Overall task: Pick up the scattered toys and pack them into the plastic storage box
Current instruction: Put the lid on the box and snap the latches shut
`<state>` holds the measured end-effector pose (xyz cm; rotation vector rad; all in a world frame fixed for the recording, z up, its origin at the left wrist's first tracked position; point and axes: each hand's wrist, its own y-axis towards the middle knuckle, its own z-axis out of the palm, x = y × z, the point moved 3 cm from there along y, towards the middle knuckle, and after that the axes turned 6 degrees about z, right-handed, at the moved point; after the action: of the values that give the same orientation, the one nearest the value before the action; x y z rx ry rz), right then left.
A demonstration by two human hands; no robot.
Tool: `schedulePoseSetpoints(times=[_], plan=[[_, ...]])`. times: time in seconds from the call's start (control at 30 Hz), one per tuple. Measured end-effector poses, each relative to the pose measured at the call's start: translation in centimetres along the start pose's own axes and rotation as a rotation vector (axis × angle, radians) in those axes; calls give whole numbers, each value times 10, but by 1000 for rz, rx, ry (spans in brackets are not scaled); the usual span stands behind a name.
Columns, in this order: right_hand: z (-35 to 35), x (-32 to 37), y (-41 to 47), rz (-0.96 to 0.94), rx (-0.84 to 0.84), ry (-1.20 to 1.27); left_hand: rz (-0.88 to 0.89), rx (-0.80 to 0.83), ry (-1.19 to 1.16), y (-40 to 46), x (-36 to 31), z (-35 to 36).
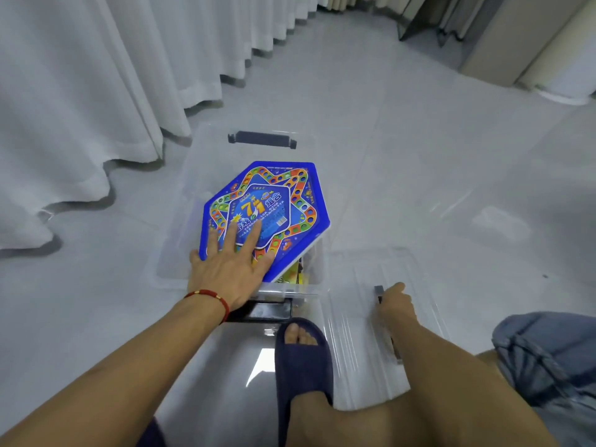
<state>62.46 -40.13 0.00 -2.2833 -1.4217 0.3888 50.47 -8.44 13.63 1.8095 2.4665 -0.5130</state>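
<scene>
A blue hexagonal board-game box point(274, 195) lies tilted across the top of the clear plastic storage box point(180, 195) on the floor. My left hand point(230, 269), a red cord on its wrist, presses flat on the game box's near corner with fingers spread. Yellow toys point(295, 277) show under that corner inside the storage box. To the right, the clear lid point(416, 285) lies on the floor, and my right hand point(395, 303) holds it at its dark latch with fingers curled.
White curtains point(96, 91) hang along the left and reach the floor near the box. My foot in a dark blue slipper point(301, 359) stands just before the box's near latch. Pale furniture panels point(516, 43) stand at the far right. Grey tiled floor surrounds everything.
</scene>
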Motion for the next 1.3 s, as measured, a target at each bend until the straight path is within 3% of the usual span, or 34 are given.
schedulePoseSetpoints(times=[0.2,0.37,0.43,0.57,0.67,0.73,0.77,0.83,0.93,1.1,1.2,1.3], plan=[[-117,34,6,-269,-347,134,-19,52,13,0,-1,0],[-261,86,-40,-388,-451,406,-100,68,-142,1,2,-2],[-295,109,-73,-462,-471,436,-122,-41,-412,-3,3,-14],[-293,174,-136,-654,-417,426,-338,-181,-1339,-8,13,-56],[-242,226,-171,-762,-379,373,-366,-436,-1576,-22,44,-94],[-202,254,-188,-776,-337,355,-369,-581,-1469,-32,70,-108],[-185,265,-194,-765,-318,350,-363,-582,-1307,-35,82,-108],[-156,282,-196,-750,-267,311,-310,-437,-978,-35,95,-93],[-134,293,-195,-776,-189,256,-141,-241,-759,-20,100,-56],[-153,264,-167,-805,-540,114,-119,-285,-606,-7,109,-35],[-141,238,-115,-596,-349,64,-155,-297,-506,-4,107,-28],[-133,234,-95,-706,-216,41,-192,-326,-398,-3,104,-29]])
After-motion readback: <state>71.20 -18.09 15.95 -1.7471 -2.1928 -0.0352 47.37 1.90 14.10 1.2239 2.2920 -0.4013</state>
